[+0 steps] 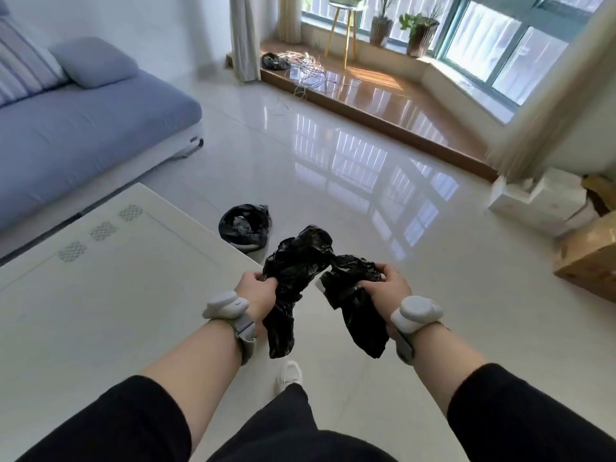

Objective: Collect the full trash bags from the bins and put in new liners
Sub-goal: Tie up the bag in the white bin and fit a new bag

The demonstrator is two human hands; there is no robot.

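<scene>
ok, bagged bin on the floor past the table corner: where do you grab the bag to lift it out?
Grip the black liner's folded-over rim from above: the bin stands upright, mouth open upward, and the table corner crowds its near side, so come from the open floor side.

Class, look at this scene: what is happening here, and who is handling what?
A person stands by a white table, gripping a crumpled black plastic liner with the left hand and the right hand, apparently pulling it open. Ahead on the glossy tiled floor sits a small bin lined with a black bag, with something inside.
</scene>
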